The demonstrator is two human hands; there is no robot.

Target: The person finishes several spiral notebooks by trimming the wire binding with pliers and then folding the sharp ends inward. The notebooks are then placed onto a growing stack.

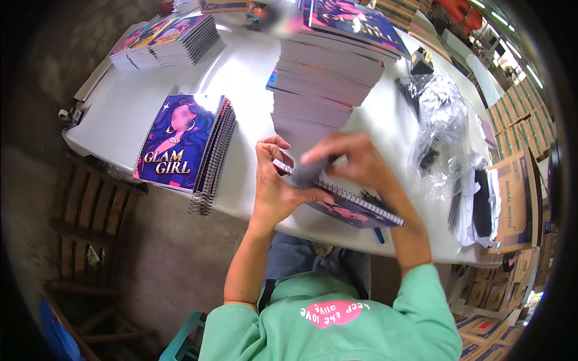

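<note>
The left hand [274, 195] pinches a spiral notebook [364, 213], so its grip is narrow. That notebook is just off the middle, toward 4 o'clock, by the near edge of the white counter [114, 114]. The right hand [358, 159] is blurry near the coils, so I can't tell its grip. A tall paper stack [328, 75] stands at 1 o'clock.
</note>
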